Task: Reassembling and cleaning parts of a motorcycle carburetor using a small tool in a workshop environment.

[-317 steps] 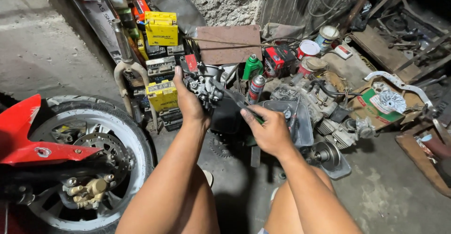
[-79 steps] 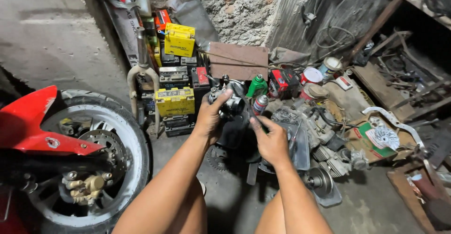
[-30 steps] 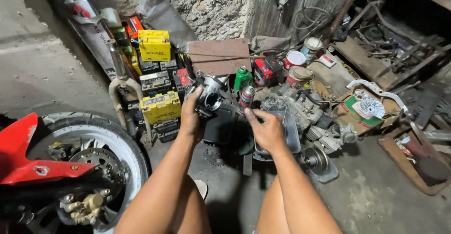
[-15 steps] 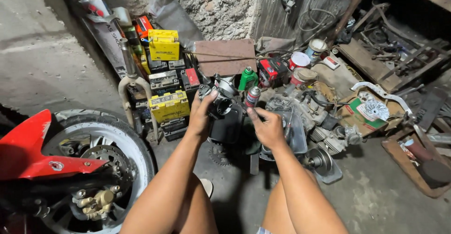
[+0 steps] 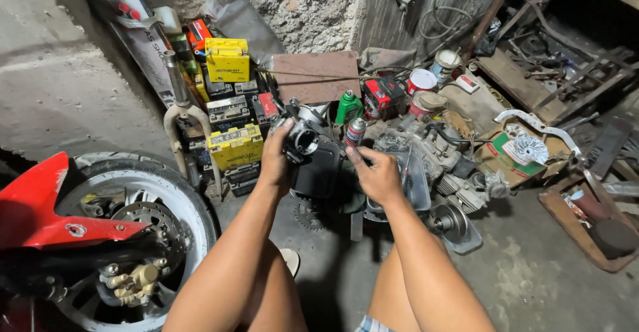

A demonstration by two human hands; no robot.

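Left hand (image 5: 276,162) stays clamped on the metal carburetor (image 5: 301,139), now raised slightly; right hand (image 5: 378,175), fingers loosely apart, has come beside the black housing (image 5: 318,172).

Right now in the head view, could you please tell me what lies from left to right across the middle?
Red fender → wheel → yellow battery → left hand holding a carburetor → right hand → engine parts → cardboard box.
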